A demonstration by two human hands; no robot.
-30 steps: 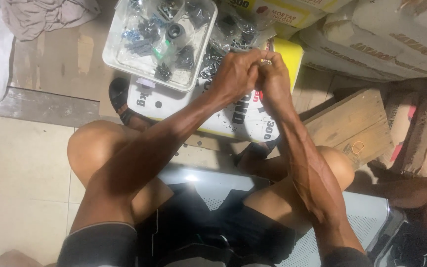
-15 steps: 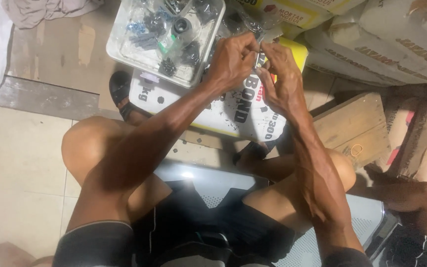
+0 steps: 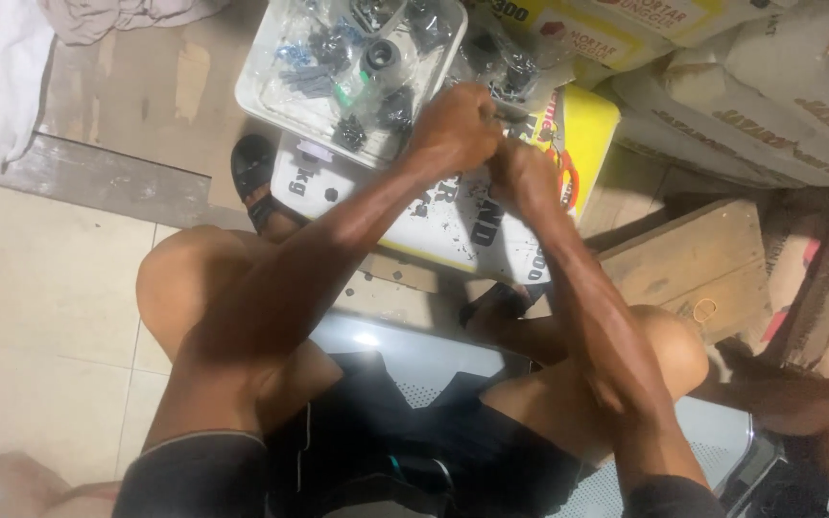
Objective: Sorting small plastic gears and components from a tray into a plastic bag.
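Tiled floor [image 3: 40,288] carries a white-and-yellow sack [image 3: 453,216] lying flat, with a clear plastic tray [image 3: 271,96] of small dark parts on it.

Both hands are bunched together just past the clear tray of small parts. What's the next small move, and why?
Probably ease the hands apart slightly to show the piece. The left hand and right hand are closed against each other above the white and yellow sack, beside the clear plastic tray of small dark parts, and whatever they pinch is hidden, so its state cannot be judged.

White-yellow sack [image 3: 453,225] lies below stacked pale sacks [image 3: 779,105].
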